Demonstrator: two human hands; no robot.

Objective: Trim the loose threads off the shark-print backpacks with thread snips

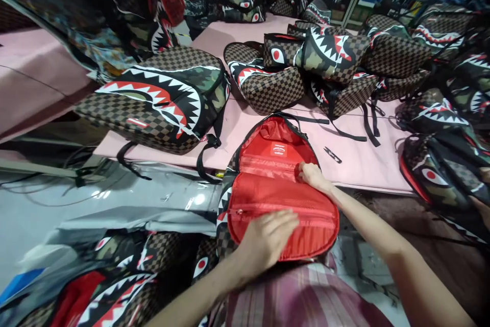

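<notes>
An unzipped backpack point(279, 192) lies in front of me with its red lining facing up, partly on the pink table edge and partly against my lap. A zipper runs across the lining's lower half, and a printed label sits near its top. My left hand point(266, 237), slightly blurred, is stretched out over the lower lining with nothing in it. At the backpack's right side, my right hand point(313, 175) has its fingers curled on the red lining near the fold. Black thread snips point(332, 155) lie on the table to the right of the backpack.
A large shark-mouth backpack point(161, 97) rests on the pink table point(360, 164) at left. Several checkered backpacks point(317, 56) are piled behind. More backpacks point(115, 286) lie low at left. Another person's hand point(483, 209) touches a backpack point(440, 179) at the right edge.
</notes>
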